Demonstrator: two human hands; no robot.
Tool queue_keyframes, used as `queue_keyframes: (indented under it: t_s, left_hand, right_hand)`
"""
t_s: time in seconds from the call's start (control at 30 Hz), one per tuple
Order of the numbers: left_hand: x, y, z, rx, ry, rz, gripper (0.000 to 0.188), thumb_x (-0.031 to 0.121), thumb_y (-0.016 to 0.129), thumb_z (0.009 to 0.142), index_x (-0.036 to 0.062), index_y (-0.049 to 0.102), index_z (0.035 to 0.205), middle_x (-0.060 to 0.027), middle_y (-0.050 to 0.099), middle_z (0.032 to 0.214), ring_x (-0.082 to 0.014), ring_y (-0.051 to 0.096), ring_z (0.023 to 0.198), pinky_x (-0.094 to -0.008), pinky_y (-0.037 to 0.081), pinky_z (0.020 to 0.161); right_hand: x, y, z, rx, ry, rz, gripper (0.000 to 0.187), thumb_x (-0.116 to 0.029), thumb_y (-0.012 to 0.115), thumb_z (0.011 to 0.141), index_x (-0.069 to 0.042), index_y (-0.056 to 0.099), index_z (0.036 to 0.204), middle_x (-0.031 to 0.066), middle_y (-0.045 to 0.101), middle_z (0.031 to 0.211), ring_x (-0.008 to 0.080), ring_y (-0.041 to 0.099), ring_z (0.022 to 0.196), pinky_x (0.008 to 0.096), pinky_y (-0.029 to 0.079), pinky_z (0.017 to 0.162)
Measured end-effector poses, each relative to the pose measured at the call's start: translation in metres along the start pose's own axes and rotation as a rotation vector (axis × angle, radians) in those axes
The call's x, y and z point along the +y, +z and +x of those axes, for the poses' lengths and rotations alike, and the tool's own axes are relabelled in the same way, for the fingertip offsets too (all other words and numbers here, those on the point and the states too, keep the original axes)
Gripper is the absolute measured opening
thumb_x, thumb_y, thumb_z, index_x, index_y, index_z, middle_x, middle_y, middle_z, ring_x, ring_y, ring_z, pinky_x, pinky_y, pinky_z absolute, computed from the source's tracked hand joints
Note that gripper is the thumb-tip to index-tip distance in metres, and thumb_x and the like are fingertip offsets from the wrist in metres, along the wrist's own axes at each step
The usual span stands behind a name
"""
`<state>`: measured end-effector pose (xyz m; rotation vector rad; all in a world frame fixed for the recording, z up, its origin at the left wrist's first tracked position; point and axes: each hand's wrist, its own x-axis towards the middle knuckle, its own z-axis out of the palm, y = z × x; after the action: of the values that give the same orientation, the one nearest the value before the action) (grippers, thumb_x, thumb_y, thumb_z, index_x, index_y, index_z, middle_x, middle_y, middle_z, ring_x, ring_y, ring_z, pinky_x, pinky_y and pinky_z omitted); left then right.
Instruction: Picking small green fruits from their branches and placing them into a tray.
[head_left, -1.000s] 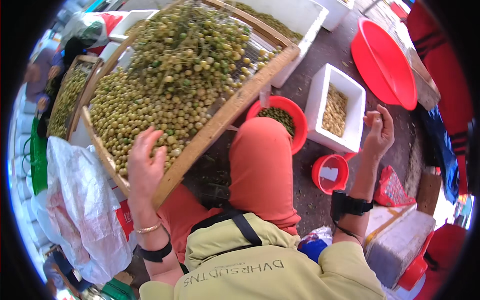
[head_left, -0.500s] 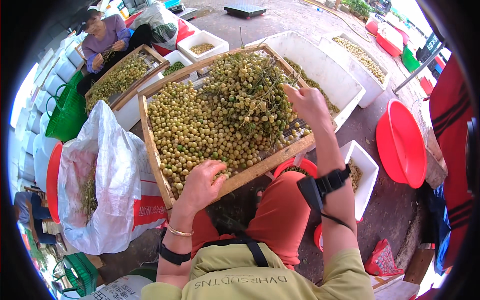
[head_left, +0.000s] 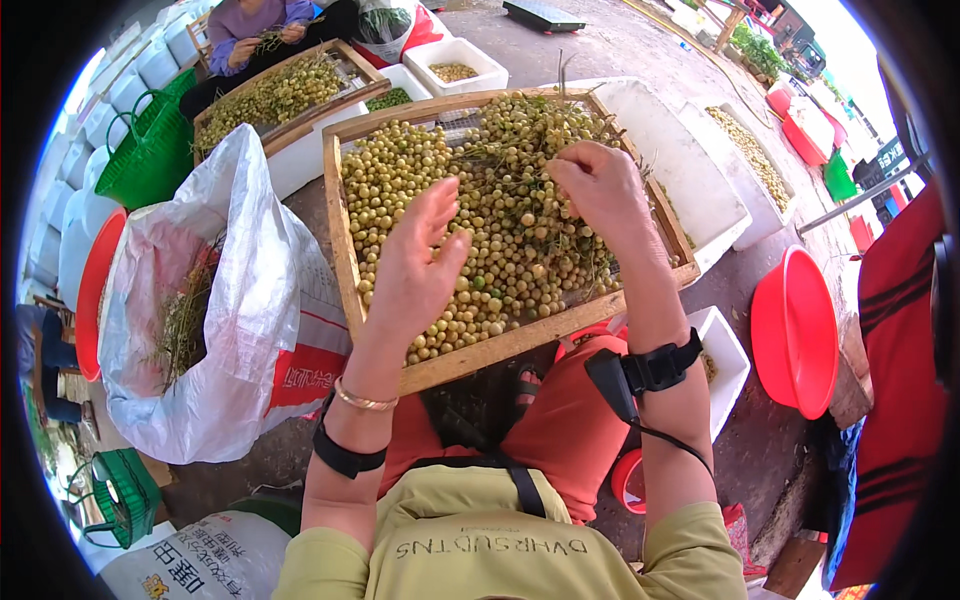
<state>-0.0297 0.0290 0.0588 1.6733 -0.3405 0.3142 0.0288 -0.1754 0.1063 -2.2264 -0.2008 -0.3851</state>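
A wooden-framed mesh tray point(head_left: 525, 341) lies in front of me, covered with loose round yellow-green fruits point(head_left: 480, 305). Stemmed bunches of the same fruit point(head_left: 540, 125) are heaped on its far and right part. My left hand point(head_left: 415, 265) hovers over the left half of the tray, fingers stretched out, holding nothing. Over the bunches on the right is my right hand point(head_left: 612, 195), its fingers curled against the thumb. Whatever is in that pinch is hidden.
A white woven sack point(head_left: 250, 290) with bare stems point(head_left: 185, 325) inside stands left of the tray. White boxes point(head_left: 710, 205) and a red basin point(head_left: 795, 330) sit to the right. Another person point(head_left: 262, 28) handles stems at a second tray point(head_left: 325, 112), near a green basket point(head_left: 150, 160).
My left hand has lifted off the fruits near the tray's front edge and opened. My right hand has shifted slightly. The whole view has turned, so the tray sits farther right.
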Motion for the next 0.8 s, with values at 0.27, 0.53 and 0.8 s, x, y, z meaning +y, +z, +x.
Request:
queue_keyframes:
  t_s: [0.27,0.53,0.8]
  left_hand:
    - [-0.024,0.008,0.013,-0.053,-0.589,-0.382,0.021,0.007,0.054,0.085,0.0021,0.051,0.105,-0.0106,0.059,0.102,-0.0186,0.058,0.096,-0.0306,0.048,0.08]
    - [-0.033,0.023,0.008,0.029,-0.549,-0.675,0.013,0.009,0.041,0.092,0.0022,0.052,0.095,-0.0049,0.055,0.073,-0.0105,0.053,0.059,-0.0224,0.048,0.053]
    - [-0.034,0.045,0.012,-0.055,-0.491,-0.425,0.016,0.014,0.047,0.091,0.0025,0.058,0.088,0.0015,0.052,0.066,-0.0047,0.043,0.05,-0.0184,0.037,0.043]
  right_hand:
    - [-0.03,0.046,-0.01,-0.251,0.051,0.278,0.02,-0.015,0.058,0.08,0.003,0.064,0.087,0.0095,0.062,0.068,0.0135,0.06,0.058,0.025,0.047,0.053]
    - [0.0,0.077,-0.051,-0.438,0.329,0.746,0.026,-0.012,0.056,0.084,0.003,0.06,0.104,0.0029,0.062,0.076,0.0051,0.057,0.062,0.0179,0.042,0.051]
    - [0.028,0.086,-0.055,-0.424,0.431,1.065,0.012,-0.014,0.055,0.084,-0.004,0.061,0.087,-0.0016,0.058,0.069,0.0038,0.052,0.055,0.0181,0.037,0.044]
